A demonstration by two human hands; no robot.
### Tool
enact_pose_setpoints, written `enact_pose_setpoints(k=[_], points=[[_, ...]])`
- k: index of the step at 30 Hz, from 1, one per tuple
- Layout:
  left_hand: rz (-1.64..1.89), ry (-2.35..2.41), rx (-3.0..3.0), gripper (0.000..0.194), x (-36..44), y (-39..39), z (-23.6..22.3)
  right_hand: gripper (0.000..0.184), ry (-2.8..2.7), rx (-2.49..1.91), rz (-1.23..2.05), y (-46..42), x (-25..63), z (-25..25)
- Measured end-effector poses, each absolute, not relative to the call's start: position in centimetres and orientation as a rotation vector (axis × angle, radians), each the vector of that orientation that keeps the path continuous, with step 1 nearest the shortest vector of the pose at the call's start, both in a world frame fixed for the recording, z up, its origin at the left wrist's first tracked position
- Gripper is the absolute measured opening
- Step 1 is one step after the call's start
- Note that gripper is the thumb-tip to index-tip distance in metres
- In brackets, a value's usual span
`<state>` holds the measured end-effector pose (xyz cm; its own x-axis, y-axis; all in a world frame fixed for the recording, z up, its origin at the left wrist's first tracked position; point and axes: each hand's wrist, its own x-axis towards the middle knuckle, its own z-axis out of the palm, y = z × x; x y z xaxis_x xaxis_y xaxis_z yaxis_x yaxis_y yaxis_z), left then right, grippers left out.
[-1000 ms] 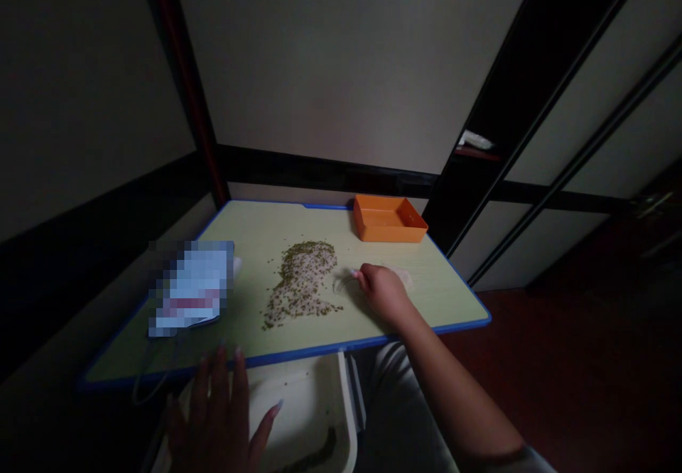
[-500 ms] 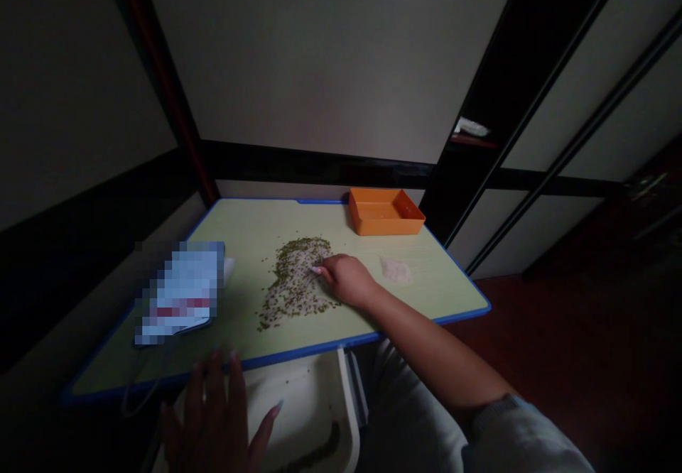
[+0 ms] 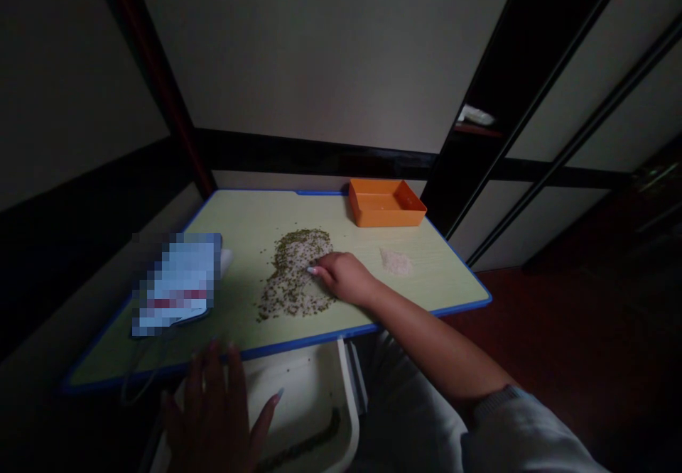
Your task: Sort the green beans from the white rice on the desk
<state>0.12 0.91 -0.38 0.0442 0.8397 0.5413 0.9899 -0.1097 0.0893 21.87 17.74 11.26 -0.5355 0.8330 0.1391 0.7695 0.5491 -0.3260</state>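
A mixed spread of small green beans and white rice-like grains (image 3: 295,274) lies on the pale green tabletop (image 3: 248,221). My right hand (image 3: 346,275) rests at the right side of this spread, thumb and fingers drawn together in a pinch; whatever is between the fingertips is hidden. To its right sits a small heap of white grains (image 3: 396,262), apart from the mix. Fingers spread, my left hand (image 3: 216,402) is over the left part of an open white drawer (image 3: 349,395) below the table's front edge. Green beans (image 3: 314,441) lie in a line along the drawer's bottom.
An orange open box (image 3: 388,217) stands at the table's back right. On the left lies a pixelated, light-blue flat object (image 3: 181,281), with a thin cord loop (image 3: 128,388) hanging over the front edge. Wall panels enclose the back and left side.
The whole view has shifted slightly, so the table appears a little higher. My right hand has edged slightly left over the mix, still pinched. My left hand stays spread over the drawer.
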Motion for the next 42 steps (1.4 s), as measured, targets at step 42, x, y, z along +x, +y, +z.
enact_pose_setpoints(k=[42], points=[[-0.85, -1.767, -1.947, 0.088, 0.5, 1.2, -0.9, 0.037, -2.384, -1.182, 0.211, 15.1, 28.4, 9.8]])
